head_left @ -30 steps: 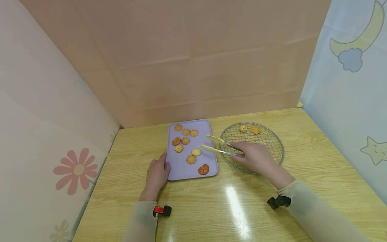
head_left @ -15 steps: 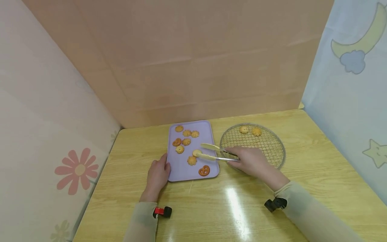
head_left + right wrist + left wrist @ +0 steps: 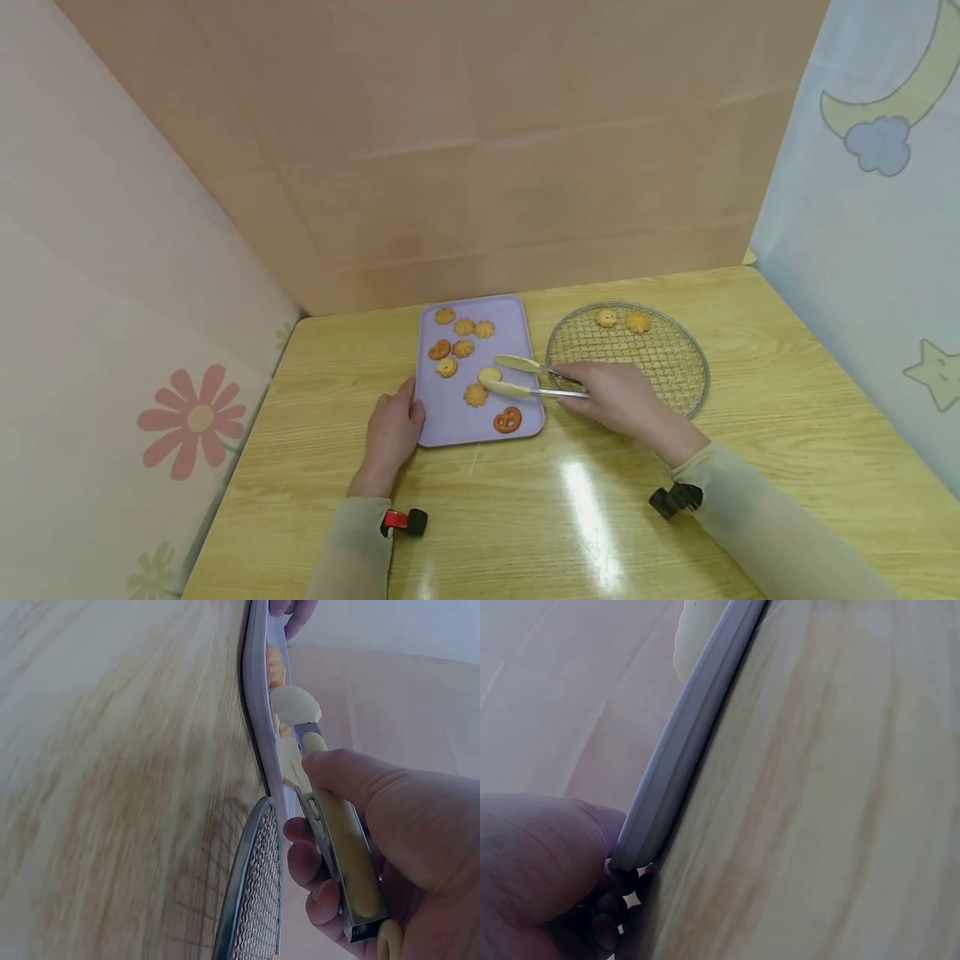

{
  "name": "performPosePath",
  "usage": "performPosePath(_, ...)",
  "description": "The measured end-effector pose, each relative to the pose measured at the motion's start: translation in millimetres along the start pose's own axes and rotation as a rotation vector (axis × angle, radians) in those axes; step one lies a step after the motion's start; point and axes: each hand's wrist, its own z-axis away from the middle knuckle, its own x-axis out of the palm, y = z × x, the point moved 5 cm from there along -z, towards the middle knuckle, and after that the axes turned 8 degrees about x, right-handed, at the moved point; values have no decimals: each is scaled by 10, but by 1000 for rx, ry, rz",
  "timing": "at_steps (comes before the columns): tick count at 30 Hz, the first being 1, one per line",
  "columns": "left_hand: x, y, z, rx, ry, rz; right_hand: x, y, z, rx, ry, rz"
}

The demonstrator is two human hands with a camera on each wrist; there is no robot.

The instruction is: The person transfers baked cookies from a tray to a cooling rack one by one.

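Note:
My right hand (image 3: 615, 395) grips metal tongs (image 3: 551, 392) with cream tips, their jaws apart. The tips lie low over the lilac tray (image 3: 442, 423), around a plain round cookie (image 3: 490, 375), the nearer tip overlapping its edge. My left hand (image 3: 392, 427) holds the tray by its left edge; in the left wrist view the thumb (image 3: 592, 825) lies at the tray's rim. Just left of the near tip is a flower-shaped cookie (image 3: 476, 396), and a pretzel (image 3: 507, 419) sits near the tray's front right corner. Several more cookies lie toward the tray's back left, including a second pretzel (image 3: 439, 349).
A round wire rack (image 3: 671, 371) stands right of the tray, partly under my right hand. On its back part are a ring-like cookie (image 3: 606, 317) and a flower-shaped cookie (image 3: 638, 322). The wooden table (image 3: 517, 517) meets a brown sheet (image 3: 480, 208) behind.
My right hand has brought the tongs left and down, from above the tray's right side to around the round cookie. The left hand stays at the tray's edge.

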Motion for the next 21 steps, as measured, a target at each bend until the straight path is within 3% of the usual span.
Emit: performPosePath(21,-13,15,6,1,-3,-5,37,-90,-80,17,-9,1)
